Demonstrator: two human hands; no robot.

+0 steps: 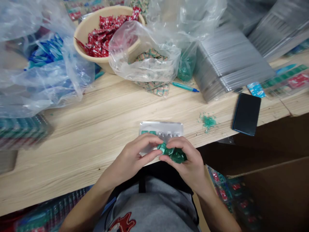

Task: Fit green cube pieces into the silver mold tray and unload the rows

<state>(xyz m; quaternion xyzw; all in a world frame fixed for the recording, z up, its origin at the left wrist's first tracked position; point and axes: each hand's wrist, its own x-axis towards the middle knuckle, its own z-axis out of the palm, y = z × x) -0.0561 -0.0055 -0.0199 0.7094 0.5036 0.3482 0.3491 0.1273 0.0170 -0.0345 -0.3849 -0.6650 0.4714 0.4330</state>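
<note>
Both hands meet over the near edge of a clear moulded plastic tray (161,126) on the wooden table. My left hand (140,151) pinches a small green piece (162,147) between thumb and fingers. Several more green pieces (178,156) are cupped in my right hand (187,154), whose fingertips nearly touch those of the left. Two green pieces (148,132) sit in the left slots of the tray's row; the slots to their right look clear. My hands hide the tray's lower part.
Behind stand a cream bowl (79,38) of red packets, a plastic bag (154,69) of striped pieces and stacked clear trays (231,58). A blue pen (184,87), small green rings (209,121) and a black phone (247,113) lie rightward. A bag (72,74) of blue items is left.
</note>
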